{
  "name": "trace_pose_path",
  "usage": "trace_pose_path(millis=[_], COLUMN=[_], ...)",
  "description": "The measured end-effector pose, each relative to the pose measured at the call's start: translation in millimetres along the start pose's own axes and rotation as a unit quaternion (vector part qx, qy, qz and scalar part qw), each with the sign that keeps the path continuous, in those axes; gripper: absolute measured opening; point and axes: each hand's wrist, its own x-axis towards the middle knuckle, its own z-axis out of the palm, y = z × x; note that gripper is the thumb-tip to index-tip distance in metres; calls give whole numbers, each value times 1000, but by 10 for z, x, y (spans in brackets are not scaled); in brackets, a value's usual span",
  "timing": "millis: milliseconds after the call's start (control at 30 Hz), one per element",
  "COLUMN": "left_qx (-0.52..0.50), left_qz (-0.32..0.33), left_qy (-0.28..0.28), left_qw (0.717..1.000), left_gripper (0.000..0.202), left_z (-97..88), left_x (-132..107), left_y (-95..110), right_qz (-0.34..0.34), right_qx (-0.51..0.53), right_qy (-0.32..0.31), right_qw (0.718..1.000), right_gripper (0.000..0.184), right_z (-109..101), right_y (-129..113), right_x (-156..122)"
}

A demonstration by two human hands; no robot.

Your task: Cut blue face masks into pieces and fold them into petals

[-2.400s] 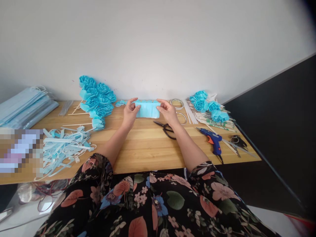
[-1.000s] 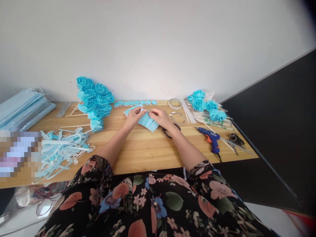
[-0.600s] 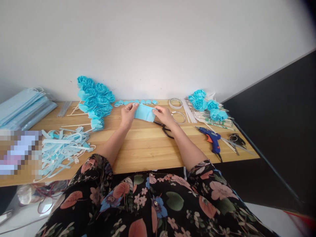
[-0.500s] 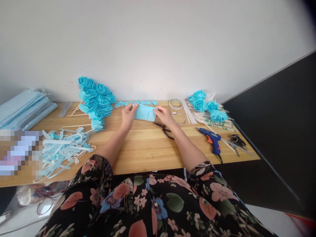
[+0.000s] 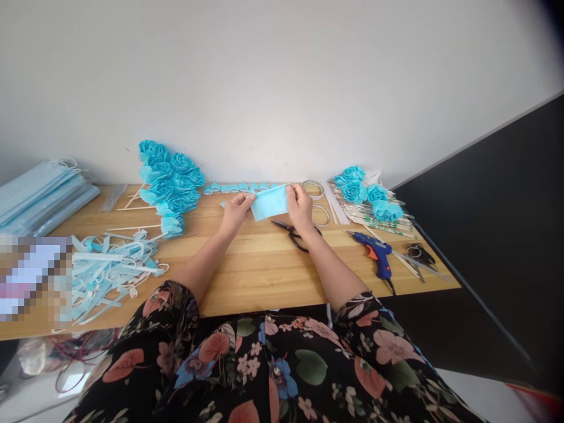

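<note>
Between my hands a flat blue fabric piece, like mask material, is stretched over the table. My left hand pinches its left end, and my right hand grips its upper right corner. The piece tilts, with its right side higher. Below my right hand lie black-handled scissors, partly covered by the wrist. Behind the piece, a row of small blue rolled pieces runs along the wall. Two rolls of tape rest just right of my right hand.
Blue fabric roses on sticks and a heap of cut mask strips lie at left, near stacked masks. At right are more roses, a blue glue gun and white strips. A wall stands behind the table.
Both hands have shifted right with the blue piece. It was nearly level with its left end higher; now its right end is raised. More of the scissors shows.
</note>
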Motion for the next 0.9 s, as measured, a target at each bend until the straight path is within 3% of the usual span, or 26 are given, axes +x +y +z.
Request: trace_pose_path(millis=[233,433,733,900], left_qx=[-44,-33,-42,-26], left_qz=[-70,-38,-12,-16], left_qy=[-7,1,-14,-8], left_qw=[997,999,999,999], left_gripper=[37,32,36,39], left_z=[-19,-5,11,-2], left_x=[46,41,34,42], left_y=[-19,8,16,-12], right_qz=[-43,-41,20,39], right_qx=[-60,-52,35,76], right_qy=[2,6,-11,-61], right_qw=[997,998,999,995], right_gripper=[39,37,37,37], right_z=[3,4,10,-17], right_y=[31,19,-12,36], right_x=[-10,-11,4,35])
